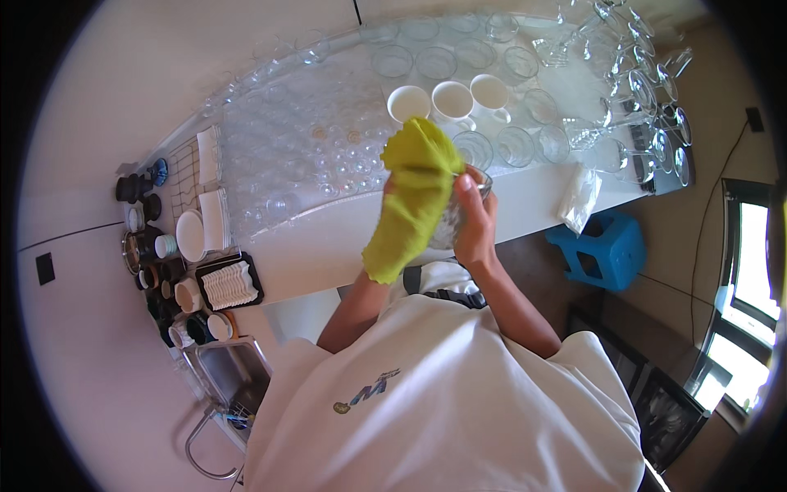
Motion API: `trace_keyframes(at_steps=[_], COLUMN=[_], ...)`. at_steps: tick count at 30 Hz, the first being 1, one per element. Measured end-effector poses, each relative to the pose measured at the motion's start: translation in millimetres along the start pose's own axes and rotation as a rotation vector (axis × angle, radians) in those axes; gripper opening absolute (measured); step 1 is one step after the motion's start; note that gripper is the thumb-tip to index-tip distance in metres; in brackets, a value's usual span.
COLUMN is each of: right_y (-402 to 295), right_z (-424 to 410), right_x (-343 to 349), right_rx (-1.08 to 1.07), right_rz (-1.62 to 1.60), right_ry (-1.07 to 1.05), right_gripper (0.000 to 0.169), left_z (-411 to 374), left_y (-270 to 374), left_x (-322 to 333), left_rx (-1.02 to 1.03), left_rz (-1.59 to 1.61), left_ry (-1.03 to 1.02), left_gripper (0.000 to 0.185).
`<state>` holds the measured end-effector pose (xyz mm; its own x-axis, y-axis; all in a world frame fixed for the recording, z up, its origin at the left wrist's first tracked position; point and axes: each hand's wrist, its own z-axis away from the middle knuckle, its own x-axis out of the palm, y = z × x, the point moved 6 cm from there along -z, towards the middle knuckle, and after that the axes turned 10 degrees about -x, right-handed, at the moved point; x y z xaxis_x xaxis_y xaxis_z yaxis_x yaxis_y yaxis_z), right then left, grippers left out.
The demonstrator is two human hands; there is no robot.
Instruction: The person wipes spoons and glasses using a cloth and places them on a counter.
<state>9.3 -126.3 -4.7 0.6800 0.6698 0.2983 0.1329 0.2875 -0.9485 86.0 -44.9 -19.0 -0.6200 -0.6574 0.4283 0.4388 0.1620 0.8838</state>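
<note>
Before my chest, over the counter's front edge, both hands hold a clear drinking glass (445,230). My right hand (477,221) grips its right side, thumb near the rim. A yellow-green cloth (412,203) drapes over my left hand (388,184) and lies against the glass's left side; most of that hand's fingers are hidden under it. Just beyond the cloth stand white mugs (452,101), one partly behind it. Clear glass tumblers (515,147) stand beside and behind the mugs.
Many small glasses (344,154) crowd the left of the white counter (307,252); stemmed glasses (642,92) fill the right end. A plastic packet (580,198) overhangs the front edge above a blue stool (615,252). A black tray (261,289), dishes and a sink (237,369) are left.
</note>
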Motion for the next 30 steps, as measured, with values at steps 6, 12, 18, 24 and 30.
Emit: trace_keyframes(at_steps=[6, 12, 18, 24, 30], right_y=[-6.2, -23.6, -52.8, -51.6, -63.9], right_z=[14.5, -11.5, -21.5, -18.0, -33.3], right_x=[10.7, -14.8, -51.4, -68.0, -74.7], right_rx=[0.345, 0.249, 0.017, 0.1, 0.24], right_rz=[-0.521, -0.387, -0.096, -0.17, -0.364], right_ry=[0.022, 0.102, 0.055, -0.103, -0.261], right_gripper=[0.057, 0.055, 0.045, 0.051, 0.049], left_z=[-6.4, 11.0, -0.9, -4.6, -7.9], left_y=[38.9, 21.6, 7.5, 41.1, 39.6], left_x=[17.6, 38.3, 90.3, 117.5, 116.9], left_rx=[0.33, 0.283, 0.023, 0.394, 0.401], left_rz=[-0.746, -0.459, 0.198, -0.48, -0.603], left_ry=[0.295, 0.198, -0.007, 0.16, 0.47], left_gripper=[0.024, 0.033, 0.039, 0.029, 0.025])
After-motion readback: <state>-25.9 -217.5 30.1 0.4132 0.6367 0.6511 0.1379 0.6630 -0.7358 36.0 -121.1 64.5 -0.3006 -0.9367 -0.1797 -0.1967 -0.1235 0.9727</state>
